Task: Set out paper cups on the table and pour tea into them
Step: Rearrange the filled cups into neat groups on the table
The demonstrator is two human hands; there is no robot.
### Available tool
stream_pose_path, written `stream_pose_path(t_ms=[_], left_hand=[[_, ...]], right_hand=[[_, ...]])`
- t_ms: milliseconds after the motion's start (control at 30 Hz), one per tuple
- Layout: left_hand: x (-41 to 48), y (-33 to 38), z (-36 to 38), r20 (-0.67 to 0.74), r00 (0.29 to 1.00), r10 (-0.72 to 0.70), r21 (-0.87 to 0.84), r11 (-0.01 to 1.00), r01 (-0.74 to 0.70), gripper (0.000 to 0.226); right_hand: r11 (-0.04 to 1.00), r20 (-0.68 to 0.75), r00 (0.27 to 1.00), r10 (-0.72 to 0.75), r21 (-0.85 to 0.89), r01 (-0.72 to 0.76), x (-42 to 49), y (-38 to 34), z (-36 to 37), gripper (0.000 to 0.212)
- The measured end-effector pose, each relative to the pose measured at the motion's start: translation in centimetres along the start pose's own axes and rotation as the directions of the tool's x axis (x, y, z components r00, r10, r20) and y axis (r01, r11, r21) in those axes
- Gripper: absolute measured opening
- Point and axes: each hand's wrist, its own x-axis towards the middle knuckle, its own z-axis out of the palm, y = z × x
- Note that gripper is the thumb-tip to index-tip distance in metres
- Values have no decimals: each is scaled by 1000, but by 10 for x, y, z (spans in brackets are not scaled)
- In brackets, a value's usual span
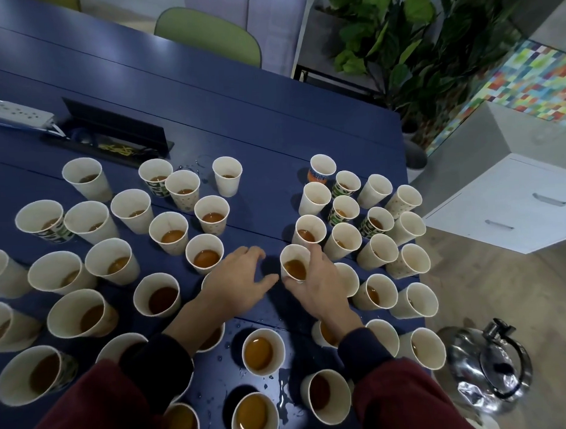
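Our right hand (316, 287) grips a tea-filled paper cup (294, 265); our left hand (239, 280) spreads empty beside it. We seem to be arranging, so next we keep it level.

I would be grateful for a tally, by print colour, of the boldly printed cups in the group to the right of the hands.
Green-printed cups: 3
Orange-printed cup: 1
Total: 4
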Motion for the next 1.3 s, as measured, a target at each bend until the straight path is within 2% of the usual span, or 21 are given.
stream_pose_path(t_ms=[133,300,500,633,700,733,800,867,967,1133,1300], left_hand=[[-3,-11,-2,-79,996,-31,82,996,38,45],[-3,-16,-4,-139,988,-73,151,984,94,42],[-1,-24,-5,-177,975,-132,254,951,175,44],[1,-28,-3,-172,974,-151,274,942,194,45],[1,-31,-2,-175,973,-152,258,946,195,44],[0,-33,-1,-177,973,-150,248,949,192,43],[-2,-35,2,-182,973,-142,234,955,183,42],[-5,-38,6,-193,973,-123,234,958,168,40],[-8,-40,10,-235,967,-96,212,966,147,40],[-7,-42,7,-238,966,-97,168,976,139,43],[-6,-43,7,-256,963,-89,142,982,128,42]], right_hand=[[995,27,996,88,-59,-86,3,1,8,65],[985,40,991,128,-118,-122,3,6,14,61],[972,37,993,109,-212,-99,1,7,9,81],[981,-79,995,66,-179,-80,13,-2,-9,72],[990,-162,987,-1,-141,-22,33,-6,-21,62],[985,-160,986,-45,-174,16,46,-7,-26,58],[955,-65,995,-72,-293,50,70,-8,-35,57],[920,47,998,-36,-389,52,89,-7,-42,60],[891,143,990,20,-452,47,107,-6,-47,56],[856,209,978,7,-507,103,117,-7,-46,42],[880,169,986,7,-470,74,119,-6,-43,46]])
